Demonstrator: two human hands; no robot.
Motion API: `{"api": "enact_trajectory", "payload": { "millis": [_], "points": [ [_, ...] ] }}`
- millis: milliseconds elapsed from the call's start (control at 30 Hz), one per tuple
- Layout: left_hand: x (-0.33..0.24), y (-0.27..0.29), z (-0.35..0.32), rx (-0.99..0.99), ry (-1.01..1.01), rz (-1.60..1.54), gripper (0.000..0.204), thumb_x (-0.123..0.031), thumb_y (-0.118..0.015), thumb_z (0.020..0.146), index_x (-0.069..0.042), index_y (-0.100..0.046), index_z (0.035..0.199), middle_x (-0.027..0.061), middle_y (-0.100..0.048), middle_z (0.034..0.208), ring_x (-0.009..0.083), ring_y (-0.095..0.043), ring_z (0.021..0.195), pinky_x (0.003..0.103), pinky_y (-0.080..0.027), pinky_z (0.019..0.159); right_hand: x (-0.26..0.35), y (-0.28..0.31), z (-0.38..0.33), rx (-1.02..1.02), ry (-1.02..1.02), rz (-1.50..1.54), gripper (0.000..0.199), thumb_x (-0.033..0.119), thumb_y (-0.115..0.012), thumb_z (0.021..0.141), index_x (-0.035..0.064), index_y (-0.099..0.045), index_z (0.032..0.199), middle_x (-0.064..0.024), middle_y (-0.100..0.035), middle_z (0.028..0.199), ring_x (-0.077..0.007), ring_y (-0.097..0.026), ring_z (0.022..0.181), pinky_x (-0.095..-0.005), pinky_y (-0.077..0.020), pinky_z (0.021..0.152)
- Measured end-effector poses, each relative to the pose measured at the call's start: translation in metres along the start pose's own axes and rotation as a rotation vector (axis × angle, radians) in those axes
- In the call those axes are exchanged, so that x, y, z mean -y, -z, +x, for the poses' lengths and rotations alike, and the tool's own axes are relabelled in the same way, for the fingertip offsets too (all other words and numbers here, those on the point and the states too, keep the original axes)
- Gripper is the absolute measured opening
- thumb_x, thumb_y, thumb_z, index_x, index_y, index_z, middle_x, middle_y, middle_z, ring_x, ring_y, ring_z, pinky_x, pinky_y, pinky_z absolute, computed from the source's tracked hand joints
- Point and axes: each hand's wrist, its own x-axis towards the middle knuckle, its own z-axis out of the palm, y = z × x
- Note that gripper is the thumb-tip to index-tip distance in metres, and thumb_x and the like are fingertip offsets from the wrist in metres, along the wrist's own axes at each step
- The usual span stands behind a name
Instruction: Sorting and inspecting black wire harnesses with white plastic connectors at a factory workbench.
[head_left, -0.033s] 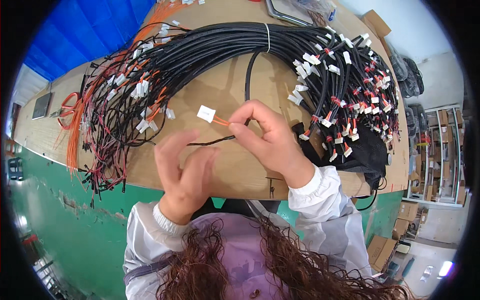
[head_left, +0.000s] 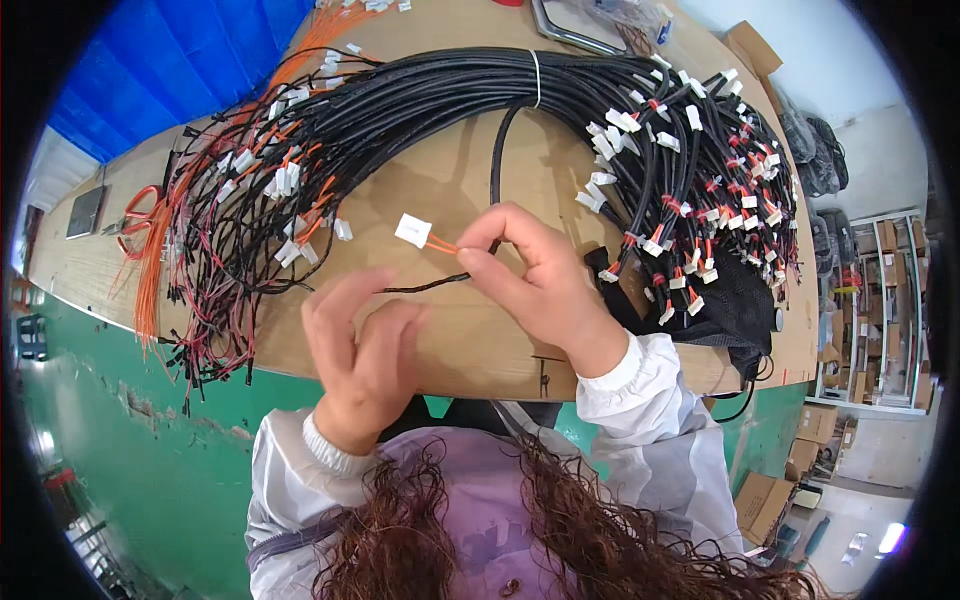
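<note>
Between thumb and forefinger, my right hand (head_left: 535,275) pinches a pair of thin orange wires (head_left: 442,244) near the table's front. A white tag or connector (head_left: 412,230) sits at the wires' free end, pointing left. A thin black twisted cable (head_left: 430,286) runs left from beneath the pinching fingers, and a thicker black cable (head_left: 496,160) comes down to that hand from the bundle. My left hand (head_left: 360,350) hovers left of the wires, fingers curved and apart, slightly blurred, holding nothing visible.
A large bundle of black cables (head_left: 450,80) arches across the wooden table (head_left: 480,345), bound by a white tie (head_left: 536,75). Its ends fan out with white connectors (head_left: 740,202) at right and loose wires (head_left: 210,290) at left. Orange-handled scissors (head_left: 138,222) lie far left, near a blue bin (head_left: 180,60).
My left hand has shifted slightly down and left, away from the orange wires. The right hand keeps its pinch in the same place.
</note>
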Motion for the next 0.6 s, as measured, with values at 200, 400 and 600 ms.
{"api": "enact_trajectory", "payload": {
  "millis": [200,400,600],
  "points": [
    [0.028,0.076,-0.044,0.229,0.155,0.345,0.014,-0.008,-0.069,0.081,-0.008,-0.057,0.087,0.0066,-0.062,0.096,0.0282,-0.056,0.089,0.040,-0.040,0.084,-0.003,-0.003,0.000,0.007,0.030,0.008,0.008,0.007,-0.060,0.093,0.0009,-0.059,0.097,-0.0007,-0.058,0.088,-0.0074,-0.053,0.085,-0.0231,-0.0423,0.078],
    [0.065,0.184,-0.104,0.273,0.442,0.730,0.019,-0.015,-0.067,0.088,-0.006,-0.052,0.081,0.0087,-0.056,0.080,0.0291,-0.052,0.078,0.038,-0.041,0.078,-0.006,-0.005,0.003,-0.024,0.078,-0.001,0.012,0.015,-0.064,0.090,0.0048,-0.062,0.084,-0.0028,-0.060,0.078,-0.0187,-0.056,0.076,-0.0321,-0.0410,0.075],
    [0.065,0.162,-0.067,-0.043,0.594,0.558,0.035,-0.001,-0.062,0.089,-0.003,-0.056,0.124,0.0082,-0.063,0.092,0.0244,-0.055,0.080,0.038,-0.045,0.073,-0.005,-0.009,0.004,0.406,0.176,-0.400,0.022,0.020,-0.064,0.089,0.0058,-0.058,0.074,-0.0042,-0.054,0.070,-0.0271,-0.055,0.072,-0.0383,-0.0408,0.069]
  ]
}}
